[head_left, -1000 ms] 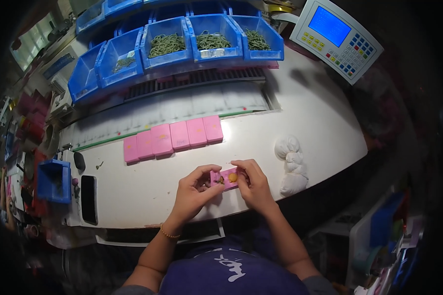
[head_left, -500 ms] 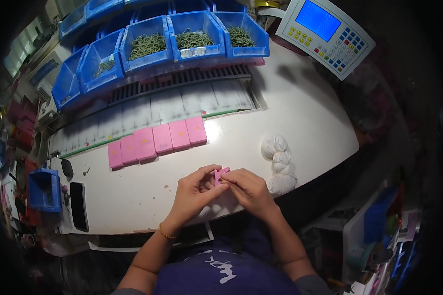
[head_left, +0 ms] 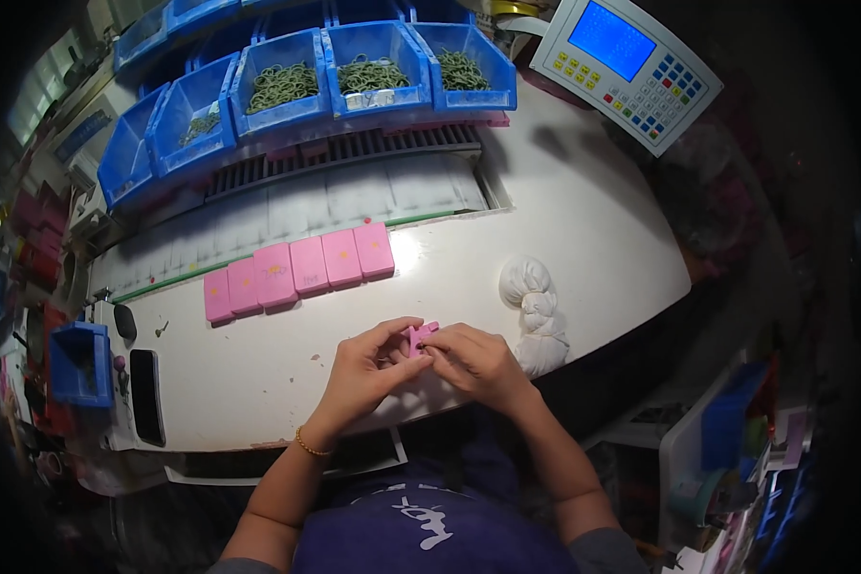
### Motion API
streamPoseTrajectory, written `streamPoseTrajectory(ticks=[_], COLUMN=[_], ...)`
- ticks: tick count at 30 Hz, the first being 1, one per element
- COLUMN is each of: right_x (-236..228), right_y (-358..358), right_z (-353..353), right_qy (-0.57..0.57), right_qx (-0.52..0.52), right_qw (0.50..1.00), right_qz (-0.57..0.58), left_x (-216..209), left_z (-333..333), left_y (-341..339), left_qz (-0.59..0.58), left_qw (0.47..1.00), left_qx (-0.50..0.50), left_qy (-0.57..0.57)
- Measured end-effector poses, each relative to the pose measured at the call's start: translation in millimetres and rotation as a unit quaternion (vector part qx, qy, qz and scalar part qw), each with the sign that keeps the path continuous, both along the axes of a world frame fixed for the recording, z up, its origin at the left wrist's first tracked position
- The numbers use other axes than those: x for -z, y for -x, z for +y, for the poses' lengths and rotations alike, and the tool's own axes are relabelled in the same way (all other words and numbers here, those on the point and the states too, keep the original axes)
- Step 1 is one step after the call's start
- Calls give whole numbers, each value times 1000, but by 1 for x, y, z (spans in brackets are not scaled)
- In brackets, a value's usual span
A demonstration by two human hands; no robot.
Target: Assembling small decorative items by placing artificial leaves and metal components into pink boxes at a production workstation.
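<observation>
Near the front edge of the table, my left hand (head_left: 365, 371) is closed around a small pink block-like piece (head_left: 417, 335) with a notched outline. My right hand (head_left: 483, 364) meets it from the other side, thumb and forefinger pinched together against the piece. A tiny dark spot shows by those fingertips; what they pinch is too small to make out. Beyond the hands, several flat pink blocks (head_left: 308, 265) lie side by side in a slanting row, some with yellow or pencilled marks. To the right of my right hand rests a knotted white cloth bundle (head_left: 538, 316).
Blue bins (head_left: 377, 96) at the back hold green rings. A keypad device with a blue screen (head_left: 631, 72) stands at the back right. On the left lie a phone (head_left: 146, 397), a dark oval object (head_left: 124, 321) and a small blue bin (head_left: 78, 364). The white table (head_left: 593, 230) curves at right.
The whole view has shifted slightly. Both hands stay together at the pink piece, which is turned a little, and the right fingertips have moved over its face.
</observation>
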State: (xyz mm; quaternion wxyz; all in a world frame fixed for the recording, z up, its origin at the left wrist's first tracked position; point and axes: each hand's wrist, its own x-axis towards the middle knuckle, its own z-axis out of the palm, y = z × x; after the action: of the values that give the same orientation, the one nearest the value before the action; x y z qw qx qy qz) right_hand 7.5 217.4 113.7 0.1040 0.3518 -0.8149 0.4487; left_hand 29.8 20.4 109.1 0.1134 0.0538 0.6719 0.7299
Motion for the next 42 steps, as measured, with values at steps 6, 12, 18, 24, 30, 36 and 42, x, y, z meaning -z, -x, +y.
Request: streamPoseTrajectory(ticks=[6,12,18,24,30,36,42], right_x=[20,23,23,0,10,3,45], right_y=[-8,7,-28,-47,-48,-80,-85], right_z=[-8,-19,-21,-27,-27,-52,-52], right_qy=[68,290,2,168,300,309,331], right_qx=[77,222,205,64,-82,-73,-44], right_qw=[995,859,975,919,806,843,885], right_qz=[-16,-359,-84,-352,-504,-433,-325], left_x=[-1,-4,20,22,9,11,5], left_z=[-11,8,3,1,-22,-22,-12], left_y=[-7,-23,-18,-16,-35,-35,-40], left_qz=[-41,123,110,339,217,31,-130], left_qw=[997,966,958,904,957,938,830], left_qx=[-16,-124,-173,-108,-183,-223,-113], left_qy=[-69,188,200,236,63,-263,-530])
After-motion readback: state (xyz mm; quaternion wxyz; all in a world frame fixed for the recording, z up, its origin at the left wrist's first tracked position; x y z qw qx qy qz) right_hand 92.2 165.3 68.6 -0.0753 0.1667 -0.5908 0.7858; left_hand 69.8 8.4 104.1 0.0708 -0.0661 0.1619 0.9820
